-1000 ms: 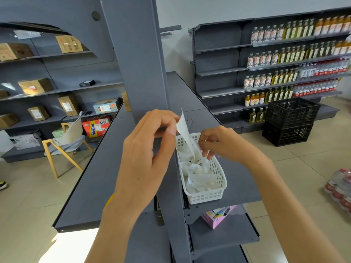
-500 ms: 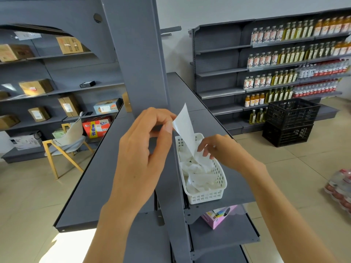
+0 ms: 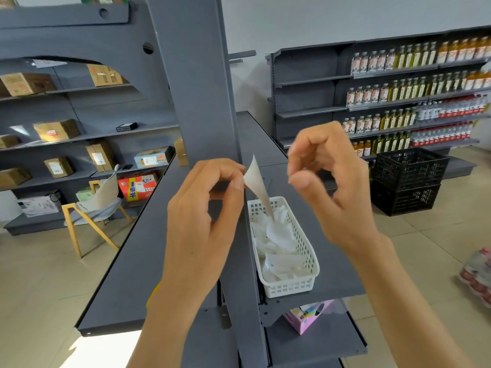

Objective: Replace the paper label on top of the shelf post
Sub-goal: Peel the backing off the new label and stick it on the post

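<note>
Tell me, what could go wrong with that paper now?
Only the left hand pinches the paper, by one edge, so it might slip and drop into the basket among the other slips. The right hand looks blurred, so a quick grab might crease it.

Left hand (image 3: 202,208) raised, thumb and forefinger pinched together at upper right. Right hand (image 3: 334,187) raised near it, fingers curled, thumb and forefinger tips apart, empty. Forearms bare.
</note>
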Demonstrator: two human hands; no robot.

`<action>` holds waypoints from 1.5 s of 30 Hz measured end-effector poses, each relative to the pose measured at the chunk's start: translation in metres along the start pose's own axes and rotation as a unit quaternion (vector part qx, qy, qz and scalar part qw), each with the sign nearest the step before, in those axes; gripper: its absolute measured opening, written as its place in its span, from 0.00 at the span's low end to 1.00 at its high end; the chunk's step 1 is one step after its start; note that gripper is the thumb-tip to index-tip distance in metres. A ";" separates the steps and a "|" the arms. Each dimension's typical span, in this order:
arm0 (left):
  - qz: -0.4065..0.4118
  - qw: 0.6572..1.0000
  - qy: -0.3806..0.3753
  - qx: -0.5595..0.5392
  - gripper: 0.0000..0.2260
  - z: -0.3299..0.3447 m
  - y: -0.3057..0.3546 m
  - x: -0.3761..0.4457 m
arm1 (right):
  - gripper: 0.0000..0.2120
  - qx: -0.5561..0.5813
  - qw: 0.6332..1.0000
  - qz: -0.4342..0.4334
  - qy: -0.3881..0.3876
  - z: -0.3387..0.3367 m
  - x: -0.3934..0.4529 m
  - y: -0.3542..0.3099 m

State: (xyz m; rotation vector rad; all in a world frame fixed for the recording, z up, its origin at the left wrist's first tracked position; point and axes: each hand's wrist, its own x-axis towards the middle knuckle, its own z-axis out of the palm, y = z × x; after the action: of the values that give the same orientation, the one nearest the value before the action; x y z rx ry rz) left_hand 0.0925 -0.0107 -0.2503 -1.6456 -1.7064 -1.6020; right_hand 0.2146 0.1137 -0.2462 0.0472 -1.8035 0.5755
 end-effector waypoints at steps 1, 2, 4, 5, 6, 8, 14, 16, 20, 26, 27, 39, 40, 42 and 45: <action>0.005 1.000 0.009 0.003 0.06 0.000 0.002 0.002 | 0.16 -0.020 0.999 -0.008 -0.026 -0.001 0.003 -0.008; 0.011 1.000 0.019 0.007 0.05 0.000 0.004 0.005 | 0.20 -0.050 0.998 -0.010 -0.048 -0.001 0.005 -0.013; 0.024 0.999 0.040 0.008 0.05 -0.001 0.007 0.012 | 0.26 -0.108 0.991 -0.017 -0.073 0.000 0.010 -0.020; 0.028 0.998 0.049 0.004 0.05 -0.001 0.010 0.016 | 0.27 -0.121 0.990 -0.017 -0.071 0.000 0.013 -0.022; 0.033 0.998 0.056 0.004 0.05 -0.003 0.013 0.019 | 0.26 -0.124 0.990 -0.014 -0.062 0.001 0.016 -0.023; 0.047 0.996 0.069 0.026 0.05 -0.004 0.020 0.028 | 0.23 -0.106 0.994 -0.008 -0.037 0.001 0.024 -0.027; 0.094 0.992 0.080 0.022 0.05 -0.011 0.038 0.061 | 0.17 -0.021 0.998 0.024 0.049 0.002 0.056 -0.042; 0.118 0.989 0.093 0.016 0.05 -0.015 0.041 0.074 | 0.16 0.010 0.997 0.038 0.072 0.001 0.069 -0.043; 0.118 0.985 0.117 -0.035 0.11 -0.029 0.042 0.098 | 0.15 0.060 0.995 0.040 0.074 -0.002 0.095 -0.042; 0.066 0.986 0.126 -0.091 0.03 -0.053 0.045 0.134 | 0.12 0.107 0.992 0.030 0.055 0.002 0.133 -0.046; 0.062 0.985 0.125 -0.103 0.04 -0.057 0.045 0.139 | 0.11 0.114 0.992 0.031 0.050 0.003 0.138 -0.047; 0.063 0.983 0.147 -0.086 0.04 -0.085 0.034 0.172 | 0.06 0.149 0.987 0.041 0.032 0.018 0.184 -0.051; 0.068 0.983 0.153 -0.080 0.04 -0.086 0.033 0.174 | 0.05 0.147 0.988 0.042 0.032 0.019 0.186 -0.051; 0.075 0.982 0.162 -0.067 0.05 -0.085 0.031 0.178 | 0.04 0.145 0.988 0.045 0.035 0.020 0.189 -0.050; 0.081 0.982 0.163 -0.059 0.04 -0.085 0.030 0.184 | 0.05 0.134 0.989 0.041 0.037 0.020 0.192 -0.050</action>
State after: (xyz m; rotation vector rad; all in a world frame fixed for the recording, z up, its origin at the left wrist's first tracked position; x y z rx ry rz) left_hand 0.0205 0.0072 -0.0595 -1.4319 -1.3054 -1.8037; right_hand 0.1520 0.1111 -0.0568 0.1330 -1.6519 0.8651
